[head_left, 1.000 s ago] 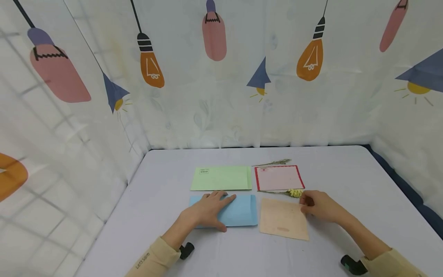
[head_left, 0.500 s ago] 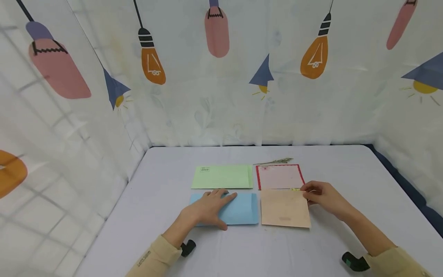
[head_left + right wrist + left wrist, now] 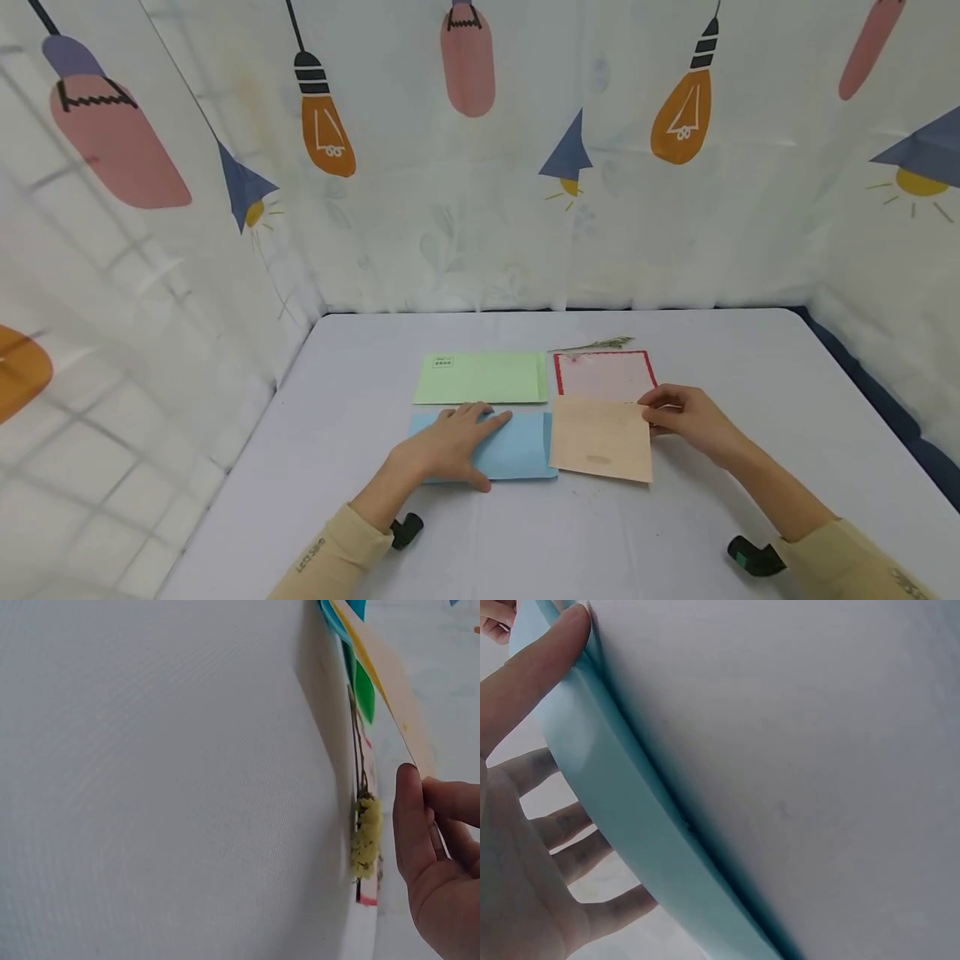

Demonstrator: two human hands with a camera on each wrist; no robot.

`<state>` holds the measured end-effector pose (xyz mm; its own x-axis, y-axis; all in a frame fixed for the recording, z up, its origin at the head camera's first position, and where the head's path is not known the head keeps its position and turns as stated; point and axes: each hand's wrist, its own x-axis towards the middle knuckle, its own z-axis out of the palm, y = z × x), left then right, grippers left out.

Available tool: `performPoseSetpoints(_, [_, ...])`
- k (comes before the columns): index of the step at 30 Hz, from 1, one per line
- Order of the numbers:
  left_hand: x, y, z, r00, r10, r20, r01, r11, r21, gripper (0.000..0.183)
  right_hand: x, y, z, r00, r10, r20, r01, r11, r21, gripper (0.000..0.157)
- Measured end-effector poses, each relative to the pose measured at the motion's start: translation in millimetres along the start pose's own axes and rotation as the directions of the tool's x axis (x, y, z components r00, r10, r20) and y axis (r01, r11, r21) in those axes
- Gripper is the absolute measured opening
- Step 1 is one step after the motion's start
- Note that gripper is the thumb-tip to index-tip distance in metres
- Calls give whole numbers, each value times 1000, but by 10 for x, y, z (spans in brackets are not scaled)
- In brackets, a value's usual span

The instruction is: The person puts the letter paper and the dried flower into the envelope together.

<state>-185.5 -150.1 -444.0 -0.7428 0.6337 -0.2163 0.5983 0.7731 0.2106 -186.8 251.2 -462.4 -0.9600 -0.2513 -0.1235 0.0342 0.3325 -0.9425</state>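
Observation:
A beige sheet of paper point(image 3: 600, 440) is lifted above the table. My right hand point(image 3: 693, 421) pinches it by the upper right edge between thumb and fingers. The paper's left edge overlaps the right end of a light blue envelope point(image 3: 517, 450) in the head view. My left hand point(image 3: 448, 446) rests on that envelope with fingers spread and thumb at the near edge. In the right wrist view a dried yellow flower point(image 3: 366, 836) lies beyond the paper, near the pinching fingers; the head view hides it behind the paper and hand.
A light green envelope point(image 3: 480, 379) lies beyond the blue one. Right of it is a pink card point(image 3: 603, 373) with a red border, and a thin dried green sprig point(image 3: 603, 343) lies along its far edge. The white table point(image 3: 337, 350) meets a printed curtain point(image 3: 480, 217) at the back.
My right hand has raised the beige paper from the table, first away from me, then leftward over the blue envelope's end. The yellow flower became covered. My left hand has stayed on the blue envelope.

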Motion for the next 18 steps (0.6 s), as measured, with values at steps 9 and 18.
performPoseSetpoints(9, [0,-4,10,1000,5,-1,-5,1000,-14,106,8,-12,55,999,-6,42,5,1000,18,30])
performPoseSetpoints(18, [6,6,20,1000,1,-1,-1,1000,-27,107,56,8,112,998,-28,63,29,1000,-12,26])
